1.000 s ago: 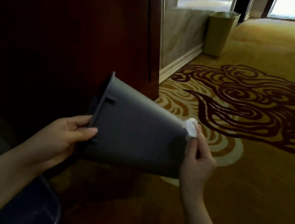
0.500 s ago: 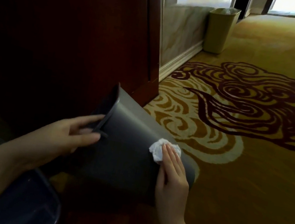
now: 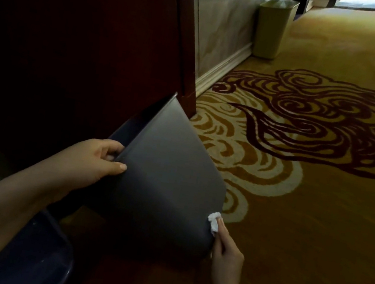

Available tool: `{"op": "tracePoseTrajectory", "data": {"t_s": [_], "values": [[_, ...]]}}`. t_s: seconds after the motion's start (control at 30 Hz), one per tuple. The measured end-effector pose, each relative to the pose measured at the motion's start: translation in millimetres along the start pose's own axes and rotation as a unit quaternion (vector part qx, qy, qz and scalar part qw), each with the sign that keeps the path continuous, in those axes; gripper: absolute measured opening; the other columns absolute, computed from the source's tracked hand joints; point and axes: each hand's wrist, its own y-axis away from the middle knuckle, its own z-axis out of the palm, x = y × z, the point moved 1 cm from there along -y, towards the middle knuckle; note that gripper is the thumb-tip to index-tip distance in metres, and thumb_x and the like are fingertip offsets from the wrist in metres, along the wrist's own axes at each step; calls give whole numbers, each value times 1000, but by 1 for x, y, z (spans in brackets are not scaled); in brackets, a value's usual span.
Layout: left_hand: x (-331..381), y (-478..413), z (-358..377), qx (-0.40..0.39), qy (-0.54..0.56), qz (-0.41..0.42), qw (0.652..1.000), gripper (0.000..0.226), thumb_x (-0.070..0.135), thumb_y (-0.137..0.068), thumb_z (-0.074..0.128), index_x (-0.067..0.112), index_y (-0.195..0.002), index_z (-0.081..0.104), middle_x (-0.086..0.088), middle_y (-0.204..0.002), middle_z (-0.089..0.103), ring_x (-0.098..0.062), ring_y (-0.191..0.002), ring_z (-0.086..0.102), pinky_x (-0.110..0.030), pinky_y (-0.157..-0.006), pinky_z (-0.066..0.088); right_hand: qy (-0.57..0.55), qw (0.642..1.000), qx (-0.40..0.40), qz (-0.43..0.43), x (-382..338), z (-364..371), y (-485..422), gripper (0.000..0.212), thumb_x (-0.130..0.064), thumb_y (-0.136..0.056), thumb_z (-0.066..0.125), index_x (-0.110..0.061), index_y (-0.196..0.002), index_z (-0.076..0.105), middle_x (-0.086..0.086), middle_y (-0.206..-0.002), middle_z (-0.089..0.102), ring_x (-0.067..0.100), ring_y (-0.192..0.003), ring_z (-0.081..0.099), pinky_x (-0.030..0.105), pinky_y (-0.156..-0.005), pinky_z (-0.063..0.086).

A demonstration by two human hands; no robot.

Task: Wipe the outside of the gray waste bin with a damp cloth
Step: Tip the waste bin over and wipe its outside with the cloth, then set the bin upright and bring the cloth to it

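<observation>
Both hands are busy: the left hand [image 3: 92,162] pinches the rim of the gray waste bin [image 3: 164,180], tipped above the carpet [image 3: 314,239], while the right hand [image 3: 227,256] presses a damp cloth [image 3: 214,223] with fingers together against its base edge. Wiping seems midway; other sides likely remain.

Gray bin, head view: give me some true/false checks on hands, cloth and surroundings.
1. The left hand grips the gray bin at its rim. True.
2. The bin stands upright on the carpet. False: it is held tipped, with its opening toward the person's left.
3. The right hand presses a white cloth to the bin near its base. True.
4. The cloth is blue. False: it is white.
5. A beige bin stands upright by the wall. True.
</observation>
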Motion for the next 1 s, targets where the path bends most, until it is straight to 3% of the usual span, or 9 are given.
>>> {"op": "tracePoseTrajectory", "data": {"t_s": [0.1, 0.17, 0.3, 0.4, 0.5, 0.6, 0.77, 0.9, 1.0], "values": [[3, -3, -2, -5, -25, 3, 1000, 24, 10, -87, 55, 33, -92, 58, 6, -89, 70, -7, -81, 66, -24, -66, 48, -24, 998, 2, 54, -7, 5, -25, 35, -11, -92, 51, -19, -126, 54, 4, -120, 65, 15, -101, 62, 28, -82, 51], [3, -6, -3, 8, -53, 16, 998, 22, 10, -88, 55, 29, -99, 58, 6, -91, 69, -8, -85, 64, -26, -70, 48, -29, 996, -9, 82, -12, 5, -45, 33, -17, -94, 48, -19, -126, 55, 6, -108, 69, 12, -81, 61, 23, -66, 46], [3, -12, -8, 91, -153, 71, 982, 25, 11, -88, 55, 16, -112, 59, 5, -96, 64, -10, -92, 60, -21, -70, 44, -24, 994, -26, 101, -19, -6, -67, 29, -19, -94, 47, -14, -119, 60, 1, -99, 67, 1, -73, 54, 18, -58, 39], [3, -11, -16, 119, -198, 123, 965, 21, 14, -88, 55, 18, -108, 60, 4, -98, 65, -10, -90, 60, -25, -73, 46, -62, 990, -27, 124, -21, -22, -64, 24, -21, -94, 47, -15, -111, 62, -2, -89, 64, 9, -78, 58, 26, -62, 47], [-2, -3, -24, 100, -214, 185, 954, 16, 14, -87, 56, 25, -97, 62, 9, -89, 65, -4, -81, 61, -23, -67, 49, -146, 969, -51, 194, -36, -35, -54, 23, -23, -95, 44, -17, -107, 63, 6, -92, 66, 25, -88, 63, 46, -81, 52], [-19, 8, -29, 83, -274, 236, 929, 18, 13, -85, 59, 28, -94, 61, 15, -85, 64, -2, -76, 61, -29, -67, 53, -218, 947, -82, 223, -72, -48, -44, 26, -31, -94, 44, -17, -99, 65, 11, -93, 70, 28, -87, 66, 41, -71, 52], [-61, 32, -35, 79, -371, 302, 875, 20, 28, -82, 46, 28, -98, 60, 9, -81, 67, -2, -75, 57, -22, -65, 49, -218, 963, -112, 110, -150, -72, -28, 23, -47, -83, 52, -35, -77, 71, -1, -82, 75, 19, -76, 72, 42, -70, 54], [-91, 47, -28, 89, -381, 290, 873, 32, 18, -76, 58, 33, -104, 49, 12, -81, 70, -5, -70, 63, -19, -61, 50, -150, 986, -71, -20, -200, -80, -18, 12, -31, -85, 55, -41, -81, 60, -5, -87, 67, 17, -81, 67, 41, -71, 57], [-100, 55, -14, 90, -347, 272, 893, 26, 28, -81, 49, 44, -101, 45, 20, -79, 66, 1, -70, 59, -18, -58, 50, -131, 985, -53, -95, -232, -81, -17, 18, -25, -87, 53, -41, -83, 59, -10, -85, 65, 9, -78, 66, 26, -61, 54]]}}
